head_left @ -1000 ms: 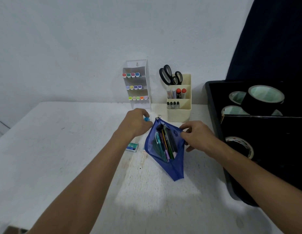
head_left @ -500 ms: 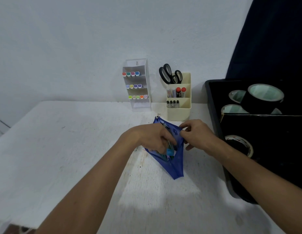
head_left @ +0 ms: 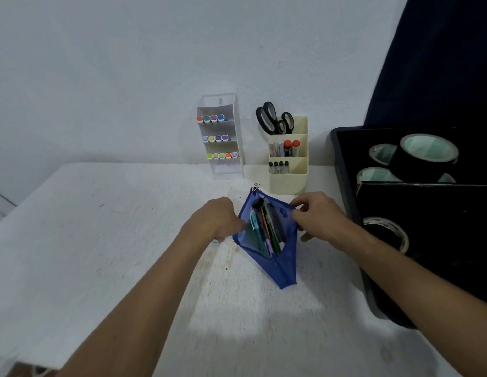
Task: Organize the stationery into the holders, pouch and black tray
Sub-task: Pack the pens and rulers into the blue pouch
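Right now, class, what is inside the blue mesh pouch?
The blue mesh pouch holds several pens standing together; their lower ends and anything beneath them are hidden.

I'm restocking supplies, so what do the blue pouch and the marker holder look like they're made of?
Blue pouch: likely thin mesh or sheer fabric, since the pens show through and it sags. Marker holder: probably clear glossy acrylic, as the wall shows through its rigid sides.

— What colour is the pouch [head_left: 275, 262]?
— Blue mesh, with green, yellow and pink pens [head_left: 267, 229] inside.
— And the holders?
— One clear holder [head_left: 223, 170] with rainbow-capped markers [head_left: 212, 118], one cream holder [head_left: 288, 180] with black scissors [head_left: 272, 118]. The tray [head_left: 345, 170] is black, the table [head_left: 101, 240] white.
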`<state>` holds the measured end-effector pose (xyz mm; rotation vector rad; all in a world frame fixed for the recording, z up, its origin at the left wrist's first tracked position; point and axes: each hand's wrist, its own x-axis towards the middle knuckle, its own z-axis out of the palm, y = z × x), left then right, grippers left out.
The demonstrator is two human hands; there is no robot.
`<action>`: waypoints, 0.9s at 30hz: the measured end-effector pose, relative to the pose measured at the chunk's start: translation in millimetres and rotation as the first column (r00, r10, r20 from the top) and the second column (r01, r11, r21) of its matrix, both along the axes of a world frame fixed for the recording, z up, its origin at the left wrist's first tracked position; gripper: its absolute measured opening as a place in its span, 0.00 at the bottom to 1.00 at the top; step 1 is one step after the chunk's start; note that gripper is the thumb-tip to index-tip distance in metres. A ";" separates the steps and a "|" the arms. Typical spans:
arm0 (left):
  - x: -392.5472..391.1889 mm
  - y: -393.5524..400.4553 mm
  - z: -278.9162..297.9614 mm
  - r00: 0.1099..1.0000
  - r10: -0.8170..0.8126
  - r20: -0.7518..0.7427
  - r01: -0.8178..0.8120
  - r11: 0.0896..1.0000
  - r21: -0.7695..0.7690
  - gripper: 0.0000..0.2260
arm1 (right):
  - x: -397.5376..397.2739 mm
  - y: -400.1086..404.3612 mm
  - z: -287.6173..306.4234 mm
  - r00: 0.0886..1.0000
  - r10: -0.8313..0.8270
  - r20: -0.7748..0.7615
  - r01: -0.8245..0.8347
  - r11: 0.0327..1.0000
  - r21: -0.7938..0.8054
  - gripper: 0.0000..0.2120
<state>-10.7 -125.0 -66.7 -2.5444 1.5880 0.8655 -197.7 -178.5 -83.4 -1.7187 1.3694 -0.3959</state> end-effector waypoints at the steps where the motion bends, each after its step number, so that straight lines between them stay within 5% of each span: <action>1: -2.4 0.6 0.7 0.999 -0.003 -0.043 0.005 0.999 0.035 0.14 | -0.1 0.0 -0.3 1.000 -0.003 0.000 0.003 1.000 -0.004 0.15; 14: -29.2 -6.4 0.0 0.892 -0.177 -0.416 0.049 0.953 -0.299 0.08 | -0.2 4.9 3.0 0.986 0.124 0.108 -0.124 0.992 0.000 0.12; 21: -24.9 -4.7 -5.6 0.821 -0.103 -0.561 -0.027 0.976 -0.218 0.13 | -4.1 0.8 0.4 0.997 0.059 0.053 -0.059 0.998 -0.004 0.14; 27: -4.8 -5.1 -5.5 0.906 -0.046 -0.421 -0.064 0.968 -0.243 0.12 | -4.8 -0.4 0.9 0.996 0.043 0.075 -0.044 0.999 0.003 0.11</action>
